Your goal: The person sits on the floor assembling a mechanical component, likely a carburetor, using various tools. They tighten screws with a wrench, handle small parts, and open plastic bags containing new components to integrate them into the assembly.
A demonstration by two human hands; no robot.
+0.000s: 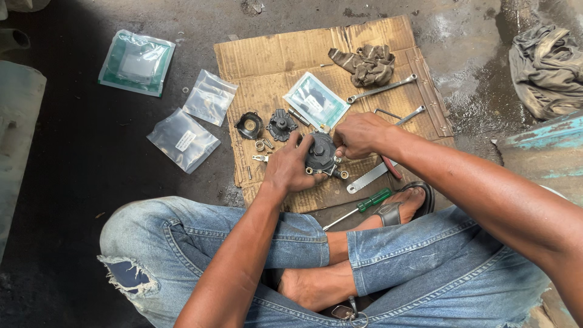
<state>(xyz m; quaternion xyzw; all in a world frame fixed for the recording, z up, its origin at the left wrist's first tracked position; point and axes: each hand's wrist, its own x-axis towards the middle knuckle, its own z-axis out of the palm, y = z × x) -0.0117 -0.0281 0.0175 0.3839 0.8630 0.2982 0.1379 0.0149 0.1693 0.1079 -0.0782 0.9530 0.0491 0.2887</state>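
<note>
A flattened cardboard sheet (388,36) on the concrete floor (73,182) carries wrenches (381,88), a rag (367,64) and small parts (266,126).

The left hand (290,165) covers the near side of the dark metal part (322,155), and the right hand (358,135) hides whatever its fingers pinch. The small pieces (262,146) on the cardboard (267,67) are too tiny to identify. The grey rag (546,67) is cut off by the edge.

Repair workshop floor, stained concrete (91,182), flattened cardboard (273,61) as work mat, wrenches (382,88), screwdriver (358,209), oily rags (367,65), bagged spare parts (184,140)
</note>
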